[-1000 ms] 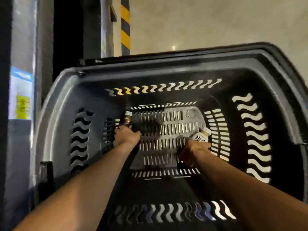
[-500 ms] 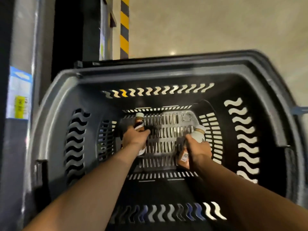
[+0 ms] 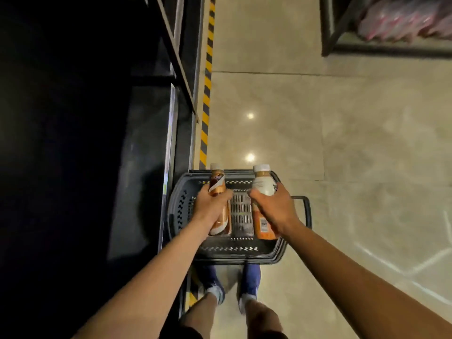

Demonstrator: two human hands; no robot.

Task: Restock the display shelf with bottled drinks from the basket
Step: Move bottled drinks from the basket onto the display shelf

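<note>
Gripping a bottle apiece: left hand [image 3: 210,207] wraps the brown bottle [image 3: 217,185], right hand [image 3: 277,207] the pale bottle [image 3: 263,185], both above the basket [image 3: 232,255] on the floor [image 3: 342,143]. The risk now is that a one-handed hold slips, or a bottle clips the shelf [image 3: 178,57] edge swinging left. The shelf's inside is lost in darkness, and the labels are unreadable.

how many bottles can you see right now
2: a brown bottle in the left hand, a white-topped bottle in the right hand, both over the basket. More may hide beneath the hands.
</note>
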